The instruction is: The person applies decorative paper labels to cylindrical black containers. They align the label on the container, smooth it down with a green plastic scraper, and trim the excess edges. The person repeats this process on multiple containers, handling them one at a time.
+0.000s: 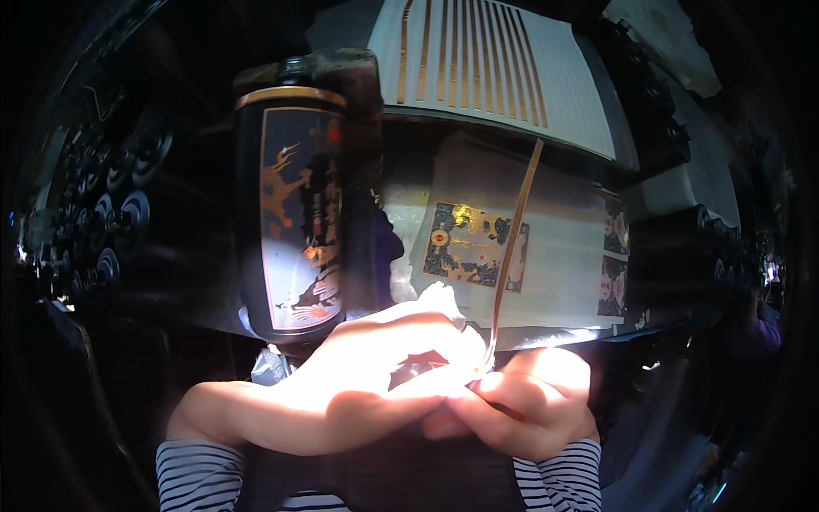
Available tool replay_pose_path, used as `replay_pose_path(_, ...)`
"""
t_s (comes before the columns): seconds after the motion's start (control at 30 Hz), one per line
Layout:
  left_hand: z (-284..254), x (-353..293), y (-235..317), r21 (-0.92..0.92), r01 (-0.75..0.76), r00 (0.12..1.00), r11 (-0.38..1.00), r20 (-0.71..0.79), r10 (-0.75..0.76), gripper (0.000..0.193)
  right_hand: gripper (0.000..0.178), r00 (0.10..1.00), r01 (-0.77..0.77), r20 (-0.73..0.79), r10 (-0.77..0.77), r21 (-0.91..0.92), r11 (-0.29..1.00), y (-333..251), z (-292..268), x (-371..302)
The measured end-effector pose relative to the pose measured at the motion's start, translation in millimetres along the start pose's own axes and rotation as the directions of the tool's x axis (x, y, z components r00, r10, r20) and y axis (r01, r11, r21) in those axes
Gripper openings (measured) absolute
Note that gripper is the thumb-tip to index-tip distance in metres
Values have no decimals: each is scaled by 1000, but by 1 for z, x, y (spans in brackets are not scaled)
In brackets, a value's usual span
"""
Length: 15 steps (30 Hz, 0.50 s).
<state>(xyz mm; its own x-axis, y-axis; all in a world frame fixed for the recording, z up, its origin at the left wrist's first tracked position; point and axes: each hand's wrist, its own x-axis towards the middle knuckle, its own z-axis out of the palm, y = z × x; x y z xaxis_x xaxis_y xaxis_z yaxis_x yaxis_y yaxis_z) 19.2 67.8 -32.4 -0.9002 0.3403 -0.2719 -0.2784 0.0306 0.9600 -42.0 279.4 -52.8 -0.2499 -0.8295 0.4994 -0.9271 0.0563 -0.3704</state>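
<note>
My left hand (367, 375) and my right hand (533, 401) meet in bright light near the front edge of the table, fingertips pinched together. Between them is the lower end of a thin, shiny gold strip (517, 226), which rises in a slight curve over the table. A crumpled white tissue-like piece (439, 300) pokes out above my left fingers. Glare and the fingers themselves hide exactly how each hand grips the strip's end. Left of the hands is a large black bottle (299, 213) with a gold band and an orange-and-white picture panel.
At the back, a white sheet (559, 77) bears a row of several gold strips (465, 60). Beneath the raised strip, a gold-and-black printed label (465, 243) lies on pale sheeting. Several round dark pieces (128, 222) stand at the far left.
</note>
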Motion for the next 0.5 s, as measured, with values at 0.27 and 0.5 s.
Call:
replay_pose_path(0.27,14,-74,-39,915,182,787,359,-355,506,9,24,928,-356,260,266,414,838,-12,39,56)
replay_pose_path(0.5,-25,-96,-66,665,106,655,739,-606,452,4,9,899,-438,249,361,471,766,-19,60,71)
